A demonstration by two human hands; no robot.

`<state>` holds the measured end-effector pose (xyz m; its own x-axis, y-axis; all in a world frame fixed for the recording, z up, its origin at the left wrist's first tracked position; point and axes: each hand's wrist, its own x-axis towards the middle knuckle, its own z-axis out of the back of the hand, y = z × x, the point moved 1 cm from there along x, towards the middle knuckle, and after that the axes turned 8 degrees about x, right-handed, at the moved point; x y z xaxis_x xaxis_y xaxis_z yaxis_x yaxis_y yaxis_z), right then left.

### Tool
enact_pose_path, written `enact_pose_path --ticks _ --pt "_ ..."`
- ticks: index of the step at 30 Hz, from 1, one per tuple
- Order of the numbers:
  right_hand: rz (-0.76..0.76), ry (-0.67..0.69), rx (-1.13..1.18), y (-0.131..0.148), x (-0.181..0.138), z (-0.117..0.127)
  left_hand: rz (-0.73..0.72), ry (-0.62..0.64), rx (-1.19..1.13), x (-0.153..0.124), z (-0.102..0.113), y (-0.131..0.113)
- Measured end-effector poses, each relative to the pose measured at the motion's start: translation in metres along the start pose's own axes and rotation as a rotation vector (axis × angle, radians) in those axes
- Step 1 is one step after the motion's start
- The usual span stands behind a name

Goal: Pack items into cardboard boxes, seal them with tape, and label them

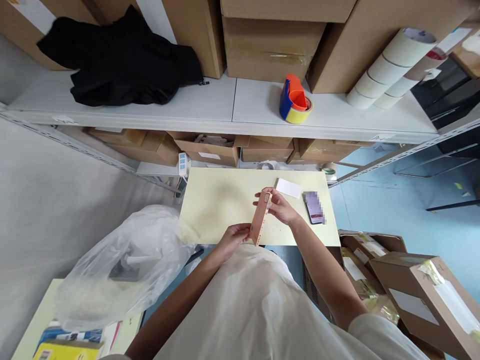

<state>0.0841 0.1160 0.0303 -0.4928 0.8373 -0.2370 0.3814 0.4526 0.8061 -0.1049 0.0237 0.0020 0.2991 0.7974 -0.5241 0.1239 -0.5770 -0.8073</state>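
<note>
A slim pinkish-orange box [260,220] is held edge-on above the near edge of a pale yellow table [217,200]. My left hand [234,236] grips its lower end with curled fingers. Its upper end is pinched by my right hand [279,205]. On the table beyond my right hand lie a white card [288,188] and a phone [314,207].
A clear plastic bag [123,265] bulges at the left over another yellow surface with books [67,345]. An orange-and-blue tape dispenser [295,99], tape rolls [390,70], black cloth [123,60] and cardboard boxes sit on the white shelf [225,107]. Open cartons [405,285] stand at my right.
</note>
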Motion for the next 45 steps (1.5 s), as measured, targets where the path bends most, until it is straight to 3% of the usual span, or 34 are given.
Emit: enact_pose_path --ticks 4,10,17,23,27,35,45 --pt "0.01 -0.135 0.056 -0.003 0.001 -0.006 -0.033 0.022 0.065 -0.005 0.006 0.0" --pt "-0.001 -0.29 -0.013 -0.006 0.003 -0.003 -0.159 -0.073 -0.001 -0.012 0.029 -0.009" --pt "0.064 -0.406 -0.05 0.0 0.001 -0.014 -0.314 -0.345 0.293 -0.003 0.035 -0.025" --pt "0.071 -0.364 -0.047 -0.018 -0.03 -0.024 -0.243 -0.301 0.075 0.001 0.025 -0.023" --pt "0.092 -0.391 -0.087 -0.037 -0.046 -0.022 -0.257 -0.287 0.121 0.004 0.028 -0.02" --pt "0.085 -0.439 -0.089 -0.044 -0.037 -0.02 -0.331 -0.313 0.182 0.013 0.036 -0.017" --pt "0.091 -0.477 -0.089 -0.053 -0.035 -0.021 -0.315 -0.316 0.255 0.008 0.041 -0.013"
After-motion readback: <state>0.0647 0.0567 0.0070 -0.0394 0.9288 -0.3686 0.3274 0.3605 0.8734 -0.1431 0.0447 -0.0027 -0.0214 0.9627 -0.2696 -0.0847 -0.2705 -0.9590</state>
